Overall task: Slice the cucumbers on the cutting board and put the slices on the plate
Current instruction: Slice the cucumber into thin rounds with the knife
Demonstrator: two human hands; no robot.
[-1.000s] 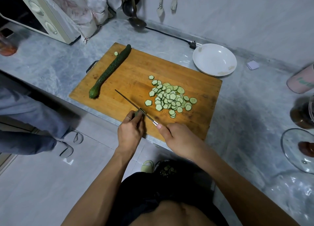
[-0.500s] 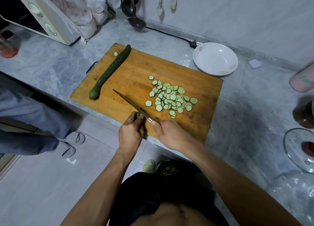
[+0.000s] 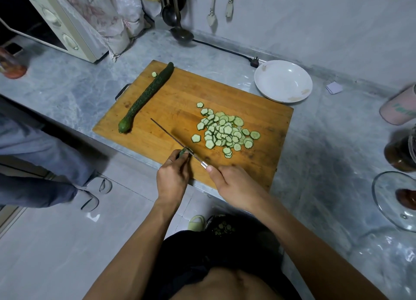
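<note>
A wooden cutting board lies on the grey counter. A whole dark green cucumber lies along the board's left side, with one stray slice by its far end. A heap of cucumber slices covers the board's middle right. My left hand pinches a small cucumber stub at the board's near edge. My right hand grips the handle of a knife, whose blade sits against the stub. A white plate stands beyond the board's far right corner with no slices on it.
A microwave stands at the back left, and ladles hang by the wall. A black cord with a plug lies next to the plate. A pink cup, a dark jar and a glass lid are at the right. A person's legs stand at the left.
The knife stayed against the stub, its blade shifting slightly while my right hand moved a little back and forth. The slice heap and whole cucumber have not moved.
</note>
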